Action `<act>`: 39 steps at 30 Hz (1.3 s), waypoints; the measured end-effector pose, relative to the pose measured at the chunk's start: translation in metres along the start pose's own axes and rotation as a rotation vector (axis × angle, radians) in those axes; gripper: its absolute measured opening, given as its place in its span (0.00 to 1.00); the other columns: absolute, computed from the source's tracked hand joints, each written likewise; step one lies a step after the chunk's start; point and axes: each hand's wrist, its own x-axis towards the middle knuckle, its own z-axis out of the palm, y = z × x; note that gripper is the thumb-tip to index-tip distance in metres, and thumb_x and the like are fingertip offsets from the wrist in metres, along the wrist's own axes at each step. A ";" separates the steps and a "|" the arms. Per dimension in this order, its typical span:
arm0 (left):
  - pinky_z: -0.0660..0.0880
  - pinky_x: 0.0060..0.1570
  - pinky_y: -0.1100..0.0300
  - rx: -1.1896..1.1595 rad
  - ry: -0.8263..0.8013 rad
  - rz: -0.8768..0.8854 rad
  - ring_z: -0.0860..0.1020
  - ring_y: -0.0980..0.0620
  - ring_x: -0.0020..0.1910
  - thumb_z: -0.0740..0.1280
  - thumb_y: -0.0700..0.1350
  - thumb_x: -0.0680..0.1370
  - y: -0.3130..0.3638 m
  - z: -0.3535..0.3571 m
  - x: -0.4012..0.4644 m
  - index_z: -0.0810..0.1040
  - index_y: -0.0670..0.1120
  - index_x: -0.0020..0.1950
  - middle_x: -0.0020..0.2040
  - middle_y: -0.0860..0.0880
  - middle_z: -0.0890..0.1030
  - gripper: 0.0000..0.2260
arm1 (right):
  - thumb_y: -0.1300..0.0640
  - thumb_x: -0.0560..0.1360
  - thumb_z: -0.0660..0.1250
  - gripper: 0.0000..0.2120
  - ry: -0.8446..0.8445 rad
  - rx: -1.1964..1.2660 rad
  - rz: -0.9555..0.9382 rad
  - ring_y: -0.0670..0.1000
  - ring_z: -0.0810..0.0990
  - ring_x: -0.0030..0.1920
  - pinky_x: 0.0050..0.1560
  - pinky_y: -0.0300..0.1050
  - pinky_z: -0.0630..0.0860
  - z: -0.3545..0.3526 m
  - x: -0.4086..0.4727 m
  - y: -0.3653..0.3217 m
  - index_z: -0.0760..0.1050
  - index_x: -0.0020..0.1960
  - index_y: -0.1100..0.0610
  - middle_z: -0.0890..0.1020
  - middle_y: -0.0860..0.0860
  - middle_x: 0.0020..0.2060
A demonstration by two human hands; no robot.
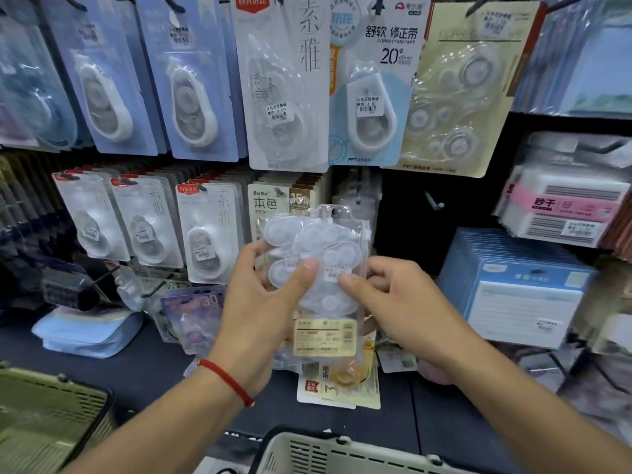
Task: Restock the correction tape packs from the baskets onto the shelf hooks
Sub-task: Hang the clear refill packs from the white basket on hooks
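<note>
I hold a clear bag of several white correction tapes (321,265) upright in front of the shelf, its yellow label at the bottom. My left hand (263,299) grips its left side, thumb across the front. My right hand (386,295) pinches its right edge, thumb on the price sticker. A bare hook (433,202) sticks out of the dark panel just right of the bag's top. Rows of hanging correction tape packs (208,230) fill the hooks above and to the left.
A white basket (307,449) sits at the bottom centre and a green basket (51,408) at bottom left. Loose packs (338,381) lie on the ledge under my hands. Blue boxed stock (516,289) and pink-banded bundles (564,206) stand on the right.
</note>
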 end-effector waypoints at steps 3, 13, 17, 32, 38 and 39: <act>0.83 0.58 0.46 0.040 0.078 0.026 0.86 0.51 0.55 0.73 0.43 0.80 0.004 -0.006 0.008 0.76 0.56 0.64 0.55 0.54 0.87 0.16 | 0.43 0.82 0.67 0.14 0.091 0.022 -0.016 0.51 0.88 0.42 0.45 0.58 0.84 -0.008 0.001 -0.003 0.82 0.52 0.53 0.89 0.50 0.42; 0.83 0.50 0.49 0.075 0.198 0.129 0.87 0.53 0.48 0.68 0.37 0.81 0.007 -0.025 0.023 0.76 0.61 0.61 0.50 0.57 0.87 0.18 | 0.42 0.82 0.68 0.20 0.167 0.144 -0.067 0.44 0.68 0.22 0.27 0.32 0.69 -0.016 0.003 -0.009 0.78 0.32 0.47 0.73 0.41 0.22; 0.81 0.41 0.65 0.061 0.215 0.186 0.87 0.56 0.48 0.67 0.36 0.80 0.009 -0.025 0.023 0.76 0.59 0.62 0.50 0.57 0.87 0.19 | 0.38 0.79 0.70 0.27 0.170 0.235 -0.044 0.72 0.83 0.52 0.60 0.69 0.80 -0.016 0.002 -0.008 0.82 0.51 0.65 0.83 0.70 0.50; 0.81 0.49 0.66 0.165 -0.160 0.107 0.85 0.58 0.55 0.67 0.29 0.80 -0.012 -0.007 0.008 0.75 0.58 0.69 0.58 0.55 0.85 0.26 | 0.31 0.75 0.64 0.19 0.002 -0.231 -0.072 0.39 0.85 0.43 0.45 0.44 0.82 -0.004 0.004 0.009 0.82 0.48 0.45 0.86 0.40 0.41; 0.83 0.56 0.56 0.219 -0.257 0.120 0.83 0.48 0.57 0.70 0.32 0.80 -0.011 -0.005 0.006 0.70 0.57 0.77 0.62 0.46 0.81 0.31 | 0.45 0.83 0.65 0.17 0.105 -0.032 0.003 0.53 0.86 0.33 0.39 0.56 0.83 -0.009 0.006 0.008 0.76 0.46 0.58 0.86 0.54 0.35; 0.83 0.58 0.51 0.242 -0.264 0.117 0.83 0.46 0.57 0.71 0.33 0.80 -0.011 -0.005 0.006 0.70 0.57 0.77 0.62 0.44 0.79 0.30 | 0.45 0.83 0.65 0.18 0.113 -0.006 0.020 0.57 0.87 0.34 0.43 0.62 0.84 -0.011 0.007 0.007 0.76 0.46 0.59 0.86 0.57 0.37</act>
